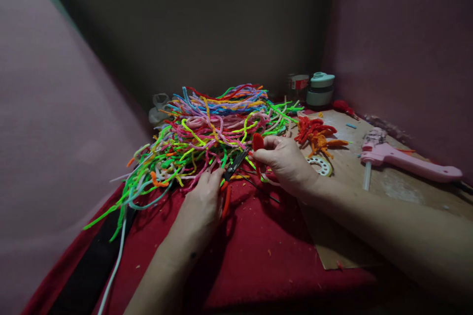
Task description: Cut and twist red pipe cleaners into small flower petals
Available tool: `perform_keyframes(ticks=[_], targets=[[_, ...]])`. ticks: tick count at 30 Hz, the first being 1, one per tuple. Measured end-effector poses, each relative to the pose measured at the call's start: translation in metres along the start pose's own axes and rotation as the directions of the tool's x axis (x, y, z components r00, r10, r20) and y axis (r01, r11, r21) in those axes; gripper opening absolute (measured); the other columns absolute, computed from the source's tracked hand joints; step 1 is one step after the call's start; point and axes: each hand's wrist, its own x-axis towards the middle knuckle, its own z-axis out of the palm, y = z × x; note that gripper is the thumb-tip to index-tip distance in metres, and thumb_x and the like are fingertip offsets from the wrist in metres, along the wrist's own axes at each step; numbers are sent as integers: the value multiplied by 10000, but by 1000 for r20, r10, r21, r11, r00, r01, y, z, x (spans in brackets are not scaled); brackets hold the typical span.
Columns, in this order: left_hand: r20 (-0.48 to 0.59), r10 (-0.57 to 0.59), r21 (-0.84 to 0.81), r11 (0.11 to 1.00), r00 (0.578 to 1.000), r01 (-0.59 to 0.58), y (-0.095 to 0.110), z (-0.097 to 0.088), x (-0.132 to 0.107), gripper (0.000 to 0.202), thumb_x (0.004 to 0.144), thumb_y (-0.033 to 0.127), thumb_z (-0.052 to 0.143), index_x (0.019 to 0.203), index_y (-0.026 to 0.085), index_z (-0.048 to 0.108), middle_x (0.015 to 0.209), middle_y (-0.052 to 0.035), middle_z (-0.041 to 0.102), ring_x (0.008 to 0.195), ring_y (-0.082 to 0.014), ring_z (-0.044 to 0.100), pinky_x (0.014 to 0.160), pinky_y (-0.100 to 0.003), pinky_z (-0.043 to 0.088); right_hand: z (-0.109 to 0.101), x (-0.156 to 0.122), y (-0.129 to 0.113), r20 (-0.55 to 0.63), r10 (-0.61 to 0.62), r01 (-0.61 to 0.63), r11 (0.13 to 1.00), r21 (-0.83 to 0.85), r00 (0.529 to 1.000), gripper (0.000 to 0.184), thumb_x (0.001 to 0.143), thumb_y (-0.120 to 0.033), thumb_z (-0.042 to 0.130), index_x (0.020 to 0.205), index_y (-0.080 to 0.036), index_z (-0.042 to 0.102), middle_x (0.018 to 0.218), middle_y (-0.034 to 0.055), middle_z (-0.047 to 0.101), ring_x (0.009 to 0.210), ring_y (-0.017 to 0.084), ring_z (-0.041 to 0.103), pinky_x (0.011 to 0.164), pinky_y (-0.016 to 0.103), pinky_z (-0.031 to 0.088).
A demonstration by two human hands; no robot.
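My left hand (207, 194) is closed around pliers with red handles (226, 201) and a dark metal nose (236, 165). The nose points up and right, toward my right hand (286, 165). Between the thumb and fingers of that hand is a bent piece of red pipe cleaner (257, 142), close to the plier tips. Whether the tips touch it I cannot tell. Just beyond both hands lies a big tangled heap of pipe cleaners (218, 128) in many colours.
On the right, a cardboard sheet (343, 251) bears a pink glue gun (410, 161), red and orange pipe-cleaner shapes (316, 133) and a pale round spool (320, 166). A lidded jar (320, 89) stands behind. A white cable (117, 261) crosses the red cloth (258, 266) at left.
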Motion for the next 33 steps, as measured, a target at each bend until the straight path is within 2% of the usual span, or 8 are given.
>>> perform_keyframes(ticks=[5, 8, 11, 15, 17, 20, 23, 33], targets=[[16, -70, 78, 995, 997, 68, 5, 0, 1, 411, 843, 165, 355, 1236, 146, 473, 1146, -147, 565, 954, -247, 605, 772, -345, 477, -1, 1, 5, -6, -27, 27, 999, -29, 1000, 108, 621, -144, 595, 573, -150, 498, 495, -59, 461, 417, 38, 369, 411, 199, 246], [12, -108, -24, 994, 994, 108, 0, -5, 3, 292, 835, 219, 400, 1055, 158, 582, 944, -94, 641, 833, -208, 619, 723, -296, 470, -1, 0, 6, 3, -48, 48, 999, -22, 999, 126, 624, -141, 597, 553, -149, 494, 475, -54, 469, 412, 42, 385, 413, 200, 262], [22, -189, -149, 970, 982, 191, -6, -14, 5, 213, 813, 288, 457, 891, 175, 619, 762, -36, 648, 701, -174, 602, 655, -262, 456, 0, 1, 7, 83, -11, 1, 992, 123, 997, 128, 615, -141, 608, 540, -144, 505, 468, -44, 487, 423, 54, 432, 434, 203, 318], [-16, -198, -367, 913, 980, 179, -6, -17, 7, 293, 776, 292, 516, 1032, 177, 597, 849, -29, 655, 776, -171, 593, 692, -260, 451, 0, 7, 9, 158, 86, -129, 948, 290, 984, 117, 584, -164, 647, 545, -134, 541, 484, -19, 536, 433, 80, 495, 449, 219, 376], [-22, -267, -546, 810, 963, 212, -2, -17, 7, 378, 753, 295, 560, 1112, 176, 560, 840, -22, 646, 741, -160, 587, 658, -255, 452, -1, 9, 11, 195, 122, -180, 932, 315, 973, 135, 582, -169, 665, 544, -136, 540, 482, -12, 549, 435, 91, 516, 439, 218, 378], [55, -345, -825, 513, 937, 237, 6, -20, 7, 469, 690, 292, 658, 1129, 181, 536, 818, -10, 639, 647, -129, 578, 565, -225, 447, 0, 7, 13, 311, 150, -252, 913, 320, 938, 154, 594, -170, 692, 565, -135, 546, 487, -17, 552, 430, 80, 509, 427, 204, 360], [76, -362, -934, 301, 929, 194, 18, -26, 6, 479, 640, 263, 724, 1080, 183, 552, 793, -5, 650, 550, -90, 549, 489, -192, 424, 2, 1, 13, 388, 179, -299, 913, 276, 904, 164, 603, -176, 708, 583, -127, 553, 493, -19, 546, 419, 61, 472, 422, 194, 339], [140, -348, -972, 132, 927, 196, 30, -30, 3, 464, 594, 180, 751, 1025, 180, 578, 696, 32, 607, 498, -63, 538, 464, -164, 414, 7, -10, 10, 495, 251, -377, 910, 171, 832, 158, 614, -178, 718, 639, -106, 579, 525, -25, 533, 420, 50, 444, 419, 197, 344]])
